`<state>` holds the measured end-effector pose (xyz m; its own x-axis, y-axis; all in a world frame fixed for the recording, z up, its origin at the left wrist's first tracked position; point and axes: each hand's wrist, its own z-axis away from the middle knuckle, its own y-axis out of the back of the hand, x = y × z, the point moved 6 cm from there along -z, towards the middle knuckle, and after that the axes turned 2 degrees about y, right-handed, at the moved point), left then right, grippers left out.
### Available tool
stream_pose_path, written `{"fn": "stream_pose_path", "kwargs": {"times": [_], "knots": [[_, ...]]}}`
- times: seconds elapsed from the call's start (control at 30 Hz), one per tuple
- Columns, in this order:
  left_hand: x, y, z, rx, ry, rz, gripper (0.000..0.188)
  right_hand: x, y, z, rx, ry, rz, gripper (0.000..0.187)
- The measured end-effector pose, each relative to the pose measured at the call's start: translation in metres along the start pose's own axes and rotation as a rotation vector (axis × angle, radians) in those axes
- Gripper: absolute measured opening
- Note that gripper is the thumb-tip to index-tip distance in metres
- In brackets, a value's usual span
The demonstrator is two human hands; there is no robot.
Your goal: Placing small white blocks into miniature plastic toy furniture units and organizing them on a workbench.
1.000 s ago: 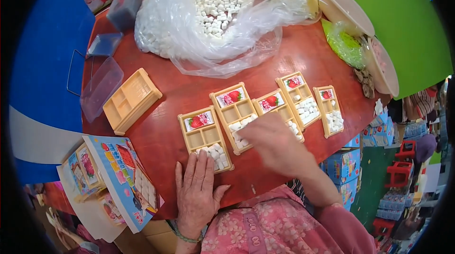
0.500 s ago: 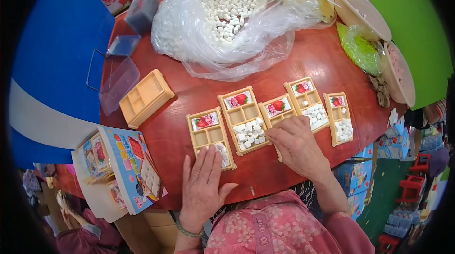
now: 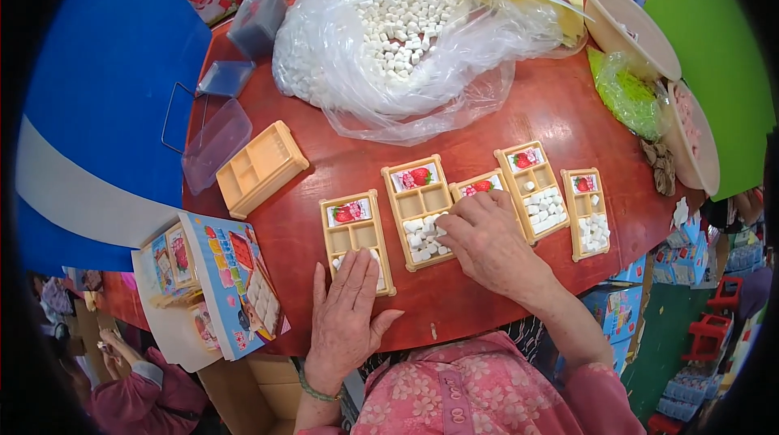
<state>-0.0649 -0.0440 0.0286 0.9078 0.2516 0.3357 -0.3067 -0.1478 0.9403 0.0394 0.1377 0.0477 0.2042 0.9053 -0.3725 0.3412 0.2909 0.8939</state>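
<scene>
- 5 tan plastic trays are laid in a row along the near edge of a round red-brown table [image 3: 519, 122].
- Each of these trays carries a small strawberry picture card in its far compartment.
- The left hand [image 3: 347, 320] is rested flat, palm down, fingers spread and open, with nothing gripped; its fingertips are laid on the near end of the leftmost tray [image 3: 357, 239].
- A few small white blocks are seen in that tray's near compartment, partly hidden under the fingers.
- The right hand [image 3: 488, 240] is placed palm down over the third tray [image 3: 479, 186], with the fingers curled loosely; whether a block is pinched under them cannot be told.
- Its fingertips are held at the edge of the second tray [image 3: 419, 209], touching the heap of white blocks [image 3: 422, 239] in that tray's near compartments.
- The fourth tray [image 3: 535, 200] and the fifth tray [image 3: 587, 212] are set just to the right, each holding white blocks in its middle and near compartments.
- A sixth tray [image 3: 261, 167], empty and without a card, is set apart at the left, tilted from the row.
- A large clear plastic bag [image 3: 406, 37] of loose white blocks is spread across the far half of the table.
- Clear plastic lids [image 3: 213, 143] are laid at the table's left edge.
- A colourful printed box [image 3: 235, 281] is seen beside the table at the lower left.
- 2 beige bowls [image 3: 629, 25] and a green mesh bag [image 3: 629, 94] are set at the right edge.
</scene>
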Motion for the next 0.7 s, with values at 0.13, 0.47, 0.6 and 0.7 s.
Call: {"fn": "stream_pose_path", "kwargs": {"times": [0.13,0.47,0.6,0.7], "knots": [[0.014,0.008,-0.018,0.102,-0.049,0.071,0.066,0.001,-0.002,0.002,0.048,0.014,-0.044,0.012],[0.036,-0.007,-0.055,0.062,-0.086,0.081,0.066,0.019,0.011,0.011,0.182,-0.145,-0.282,0.013],[0.040,-0.013,-0.058,0.044,-0.111,0.095,0.068,0.015,0.008,0.008,0.160,-0.058,-0.213,0.011],[0.041,-0.014,-0.058,0.043,-0.140,0.105,0.068,0.013,0.007,0.006,0.163,-0.039,-0.207,0.006]]}}
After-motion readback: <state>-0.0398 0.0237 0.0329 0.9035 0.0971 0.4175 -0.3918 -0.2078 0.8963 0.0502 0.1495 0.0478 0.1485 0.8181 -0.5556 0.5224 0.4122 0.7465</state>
